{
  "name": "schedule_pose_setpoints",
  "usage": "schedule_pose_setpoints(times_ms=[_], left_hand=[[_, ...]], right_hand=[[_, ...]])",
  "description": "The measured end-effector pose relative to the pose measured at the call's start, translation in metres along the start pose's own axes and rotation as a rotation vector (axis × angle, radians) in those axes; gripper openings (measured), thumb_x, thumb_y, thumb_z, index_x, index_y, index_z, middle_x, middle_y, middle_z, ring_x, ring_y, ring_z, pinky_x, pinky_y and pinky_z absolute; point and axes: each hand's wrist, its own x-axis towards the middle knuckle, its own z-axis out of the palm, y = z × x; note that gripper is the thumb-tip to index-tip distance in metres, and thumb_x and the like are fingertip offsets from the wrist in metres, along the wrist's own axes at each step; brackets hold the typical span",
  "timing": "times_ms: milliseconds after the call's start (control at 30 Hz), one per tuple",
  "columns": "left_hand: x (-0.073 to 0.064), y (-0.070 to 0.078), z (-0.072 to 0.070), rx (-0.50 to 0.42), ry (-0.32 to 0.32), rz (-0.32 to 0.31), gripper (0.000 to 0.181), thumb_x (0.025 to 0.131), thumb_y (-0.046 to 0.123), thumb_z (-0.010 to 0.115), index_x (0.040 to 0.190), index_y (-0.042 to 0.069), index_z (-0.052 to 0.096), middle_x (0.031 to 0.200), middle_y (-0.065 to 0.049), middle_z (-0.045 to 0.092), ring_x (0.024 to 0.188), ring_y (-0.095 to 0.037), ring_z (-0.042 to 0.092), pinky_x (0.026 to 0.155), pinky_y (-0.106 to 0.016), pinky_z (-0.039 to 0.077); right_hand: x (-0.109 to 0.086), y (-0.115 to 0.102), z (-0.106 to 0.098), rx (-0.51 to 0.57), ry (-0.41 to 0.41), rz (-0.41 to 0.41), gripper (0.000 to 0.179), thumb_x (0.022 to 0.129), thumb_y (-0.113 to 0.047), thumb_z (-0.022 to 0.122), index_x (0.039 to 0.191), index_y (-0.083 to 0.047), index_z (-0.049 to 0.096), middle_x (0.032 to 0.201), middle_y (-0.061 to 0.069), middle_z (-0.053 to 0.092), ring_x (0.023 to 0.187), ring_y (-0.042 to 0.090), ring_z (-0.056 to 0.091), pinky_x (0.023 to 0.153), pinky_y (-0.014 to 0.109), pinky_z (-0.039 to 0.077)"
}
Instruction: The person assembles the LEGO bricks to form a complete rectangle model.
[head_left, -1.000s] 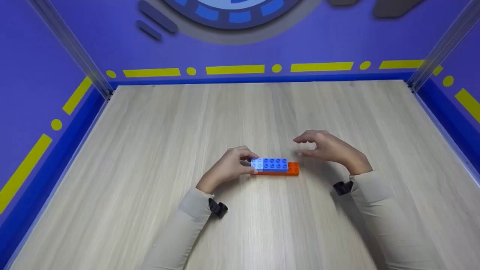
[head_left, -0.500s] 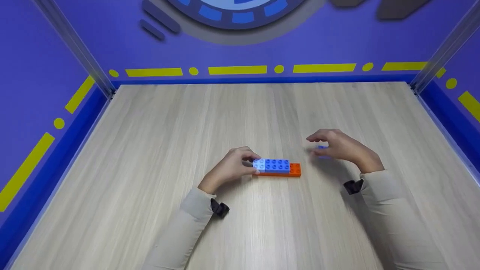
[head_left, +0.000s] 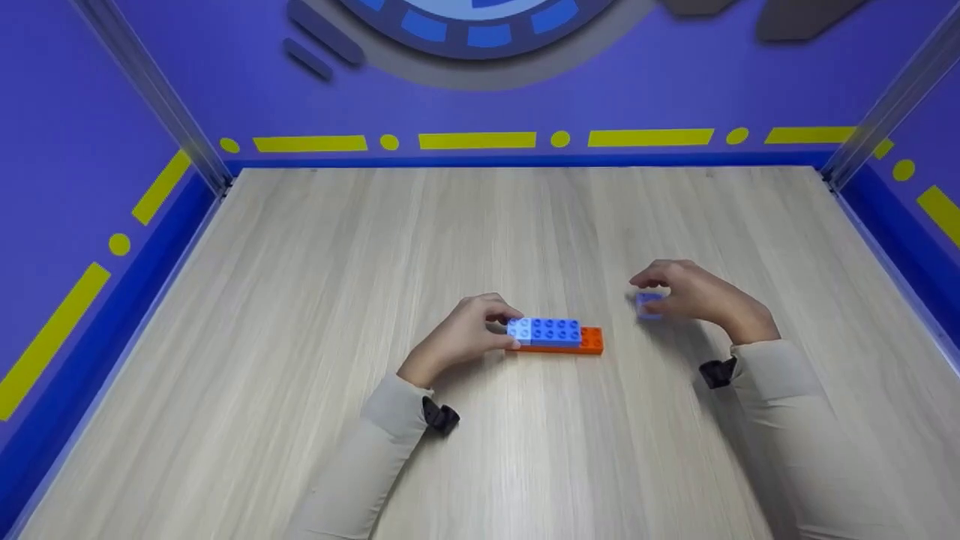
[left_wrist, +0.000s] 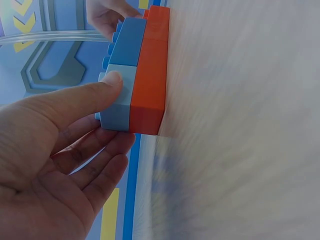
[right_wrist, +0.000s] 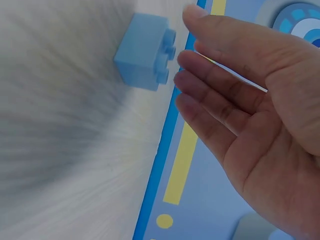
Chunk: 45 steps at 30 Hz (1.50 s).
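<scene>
My left hand (head_left: 461, 335) pinches the left end of a small brick stack, thumb on the near side of a light blue toy brick (left_wrist: 119, 110). Next to that brick a longer blue brick (head_left: 556, 332) sits on the same orange brick (head_left: 592, 341), whose right end shows bare studs. The orange brick is close over the wooden tabletop in the left wrist view. To the right, my right hand (head_left: 697, 294) hovers with relaxed fingers above a loose light blue brick (right_wrist: 142, 50). That brick stands studs up, apart from the fingertips (right_wrist: 187, 80) in the right wrist view.
The wooden tabletop (head_left: 360, 262) spreads around both hands. A purple back wall (head_left: 480, 105) with yellow dashes rises at its far edge, and side walls (head_left: 82, 180) flank it. A black wrist camera (head_left: 440, 416) is strapped to the left sleeve.
My right hand has moved to the right, away from the stack, and the loose light blue brick has come into view beneath it. My left hand keeps its hold on the stack.
</scene>
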Motion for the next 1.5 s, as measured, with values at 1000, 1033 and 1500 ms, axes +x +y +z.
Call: schedule_pose_setpoints(times_ms=[1000,1033,1500], left_hand=[[-0.001,0.001,0.0,-0.014,0.0,-0.02,0.035,0.079,0.007,0.077,0.114,0.007,0.07,0.108,-0.003,0.065,0.105,-0.018,0.062,0.094,-0.029,0.05],[-0.001,0.001,0.0,-0.014,0.001,-0.018,0.035,0.08,0.007,0.077,0.114,0.007,0.07,0.108,-0.003,0.065,0.105,-0.018,0.062,0.094,-0.03,0.05],[-0.001,0.001,0.0,-0.007,0.003,-0.014,0.034,0.08,0.008,0.076,0.113,0.007,0.07,0.107,-0.002,0.065,0.104,-0.017,0.062,0.092,-0.029,0.051]], right_hand=[[0.003,0.008,0.009,-0.018,0.008,0.043,0.034,0.086,-0.007,0.067,0.12,0.001,0.065,0.121,0.019,0.062,0.107,0.032,0.058,0.094,0.052,0.047],[0.004,0.008,0.009,-0.016,0.008,0.045,0.034,0.086,-0.006,0.067,0.12,0.0,0.065,0.121,0.019,0.061,0.107,0.032,0.058,0.094,0.052,0.048],[0.004,0.007,0.01,-0.02,0.023,0.017,0.035,0.084,-0.001,0.066,0.119,0.0,0.066,0.119,0.019,0.062,0.105,0.032,0.058,0.094,0.052,0.048]])
